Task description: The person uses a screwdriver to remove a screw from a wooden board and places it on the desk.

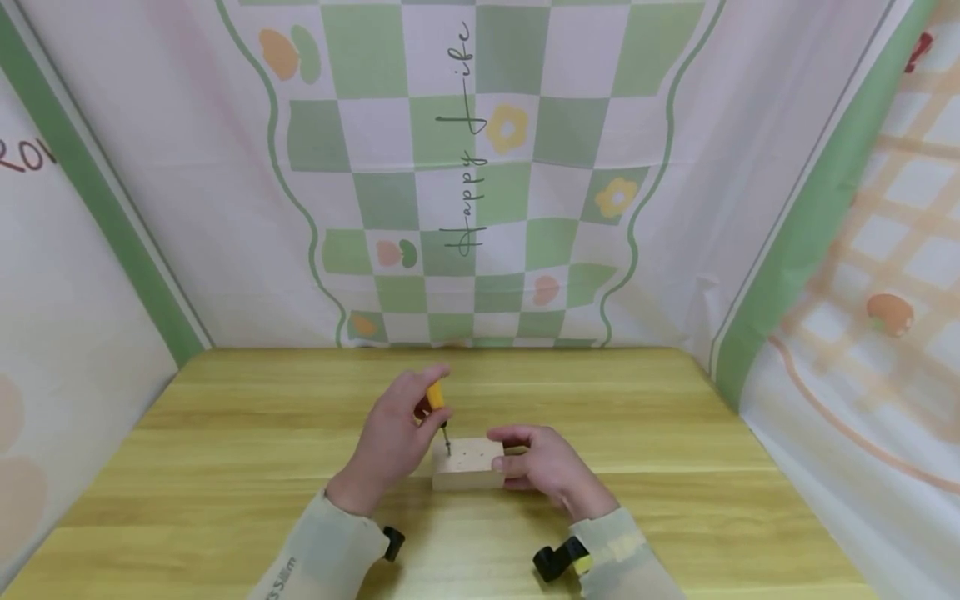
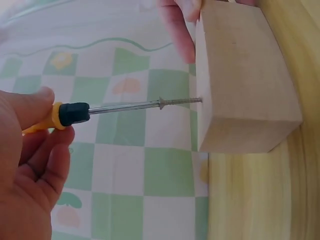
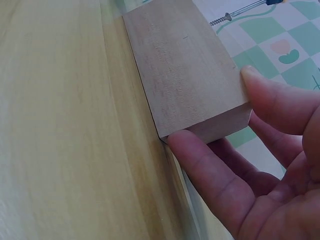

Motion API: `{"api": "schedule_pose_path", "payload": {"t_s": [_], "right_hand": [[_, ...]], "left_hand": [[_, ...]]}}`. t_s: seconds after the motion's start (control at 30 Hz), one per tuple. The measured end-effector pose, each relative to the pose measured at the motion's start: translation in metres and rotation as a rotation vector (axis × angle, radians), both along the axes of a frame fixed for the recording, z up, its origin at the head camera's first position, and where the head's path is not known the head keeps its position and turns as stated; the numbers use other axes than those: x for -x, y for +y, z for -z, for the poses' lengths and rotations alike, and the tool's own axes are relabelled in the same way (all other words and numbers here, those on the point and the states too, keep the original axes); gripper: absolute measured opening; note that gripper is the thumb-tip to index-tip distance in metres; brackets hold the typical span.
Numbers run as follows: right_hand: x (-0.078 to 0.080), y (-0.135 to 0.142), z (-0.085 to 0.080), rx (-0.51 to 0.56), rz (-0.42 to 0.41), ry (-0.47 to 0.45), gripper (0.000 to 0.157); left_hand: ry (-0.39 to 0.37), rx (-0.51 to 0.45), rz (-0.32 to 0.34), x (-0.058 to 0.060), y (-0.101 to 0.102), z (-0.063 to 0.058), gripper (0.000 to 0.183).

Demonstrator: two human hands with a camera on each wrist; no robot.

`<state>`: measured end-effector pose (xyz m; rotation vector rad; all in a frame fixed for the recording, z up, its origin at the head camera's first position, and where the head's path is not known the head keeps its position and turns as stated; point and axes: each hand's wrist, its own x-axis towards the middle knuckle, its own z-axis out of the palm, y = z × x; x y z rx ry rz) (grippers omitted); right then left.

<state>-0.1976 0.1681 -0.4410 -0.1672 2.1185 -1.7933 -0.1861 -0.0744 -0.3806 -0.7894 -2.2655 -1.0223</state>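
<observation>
In the left hand (image 1: pixel 393 437) is a screwdriver (image 2: pixel 75 114) with a yellow and black handle, gripped between thumb and fingers. Its metal shaft meets the head of a screw (image 2: pixel 180 101), whose tip touches the top face of a pale wooden block (image 1: pixel 468 479). Most of the screw's thread stands out of the wood. Several small dark holes or marks dot that top face. The right hand (image 1: pixel 551 467) holds the block's right end, thumb and fingers around its edges, as the right wrist view shows close up.
The block sits on a wood-grain table (image 1: pixel 262 467). Behind the table hangs a green-and-white checked cloth (image 1: pixel 442 200), with more printed cloth at both sides. Each wrist carries a black camera mount (image 1: pixel 555 560).
</observation>
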Motion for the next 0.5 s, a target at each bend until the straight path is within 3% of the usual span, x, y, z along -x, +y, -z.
{"api": "schedule_pose_path", "payload": {"t_s": [0.23,0.3,0.5], "right_hand": [[0.0005,-0.0009,0.0003,0.013,0.004,-0.008,0.051],[0.0009,-0.0008,0.0006,0.013,0.003,-0.009,0.051],[0.0004,-0.0003,0.0006,0.014,0.001,-0.005,0.05]], "left_hand": [[-0.142,-0.102,0.155,-0.0009,-0.0025,-0.0021,0.072],[-0.126,-0.1,0.147,-0.001,-0.0039,-0.0029,0.072],[-0.034,-0.023,0.032,-0.0007,-0.0055,-0.0032,0.066]]}}
